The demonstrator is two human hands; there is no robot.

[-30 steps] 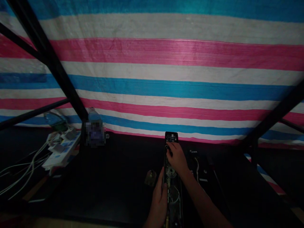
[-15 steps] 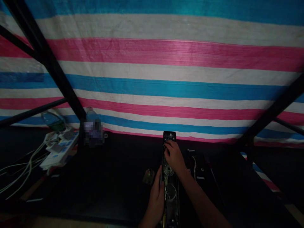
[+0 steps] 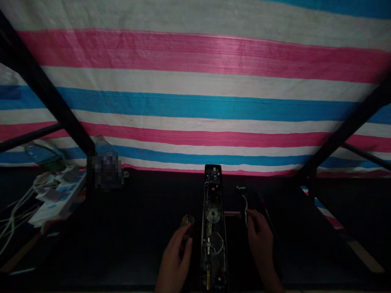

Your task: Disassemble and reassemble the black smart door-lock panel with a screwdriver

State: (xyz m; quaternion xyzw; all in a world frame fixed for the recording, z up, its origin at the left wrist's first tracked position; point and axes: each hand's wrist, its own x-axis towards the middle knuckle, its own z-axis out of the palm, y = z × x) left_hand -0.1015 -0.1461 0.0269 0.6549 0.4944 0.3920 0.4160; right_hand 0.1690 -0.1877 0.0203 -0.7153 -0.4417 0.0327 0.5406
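Observation:
A long, narrow black lock-like housing lies lengthwise in front of me, its open face showing a circuit board, a round metal part and thin wires. To its left, my left hand reaches over a small metal-looking part; the fingertips touch it, with the thumb held apart. On the other side, my right hand has its thumb and forefinger pinched at a white cable. The cable runs up to a small dark connector piece. A pinkish rod lies between the housing and my right hand.
A slim screwdriver-like tool lies beyond my right hand on the black table. At left are a white power strip with tangled cables and a bottle. Dark metal bars stand before a striped sheet.
Both hands have left the housing. My left hand moved left to the small part; my right hand moved right and down to the white cable. The view shifted slightly.

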